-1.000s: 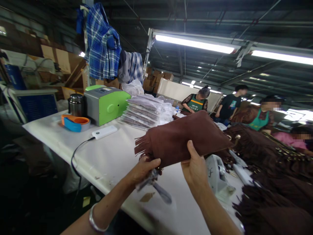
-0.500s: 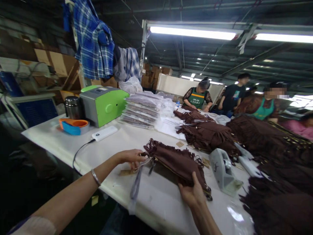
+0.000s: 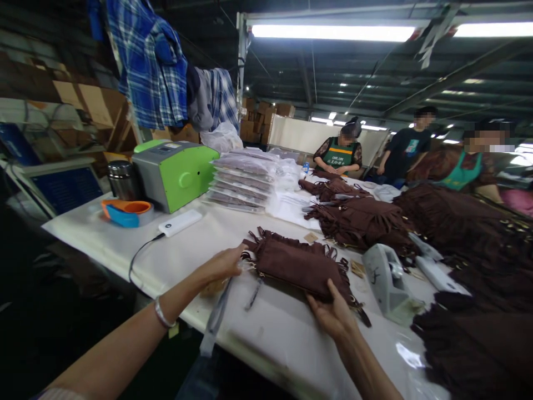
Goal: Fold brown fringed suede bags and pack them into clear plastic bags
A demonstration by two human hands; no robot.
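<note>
A dark brown fringed bag [image 3: 300, 264] lies over the white table in front of me, its fringe toward the far side and a zip along the near edge. My left hand [image 3: 227, 262] is closed at the bag's left end, pinching a strap or loop there; a tag and a plastic strip [image 3: 217, 316] hang just below it. My right hand [image 3: 333, 315] grips the lower right part of the bag, thumb on top and fingers underneath. A zip pull [image 3: 253, 294] dangles under the bag's left side.
A grey tape dispenser [image 3: 387, 283] stands right of the bag, beside piles of brown fringed bags [image 3: 362, 222]. Behind are stacked packed bags [image 3: 241, 178], a green machine [image 3: 175, 175], a white power bank [image 3: 180, 223] and tape rolls [image 3: 127, 212]. Several co-workers, one in a green apron [image 3: 339, 158], are across the table.
The bag's broad face has turned more toward me and its right end has shifted slightly right. Both hands keep their places on it. My view has tilted down a little.
</note>
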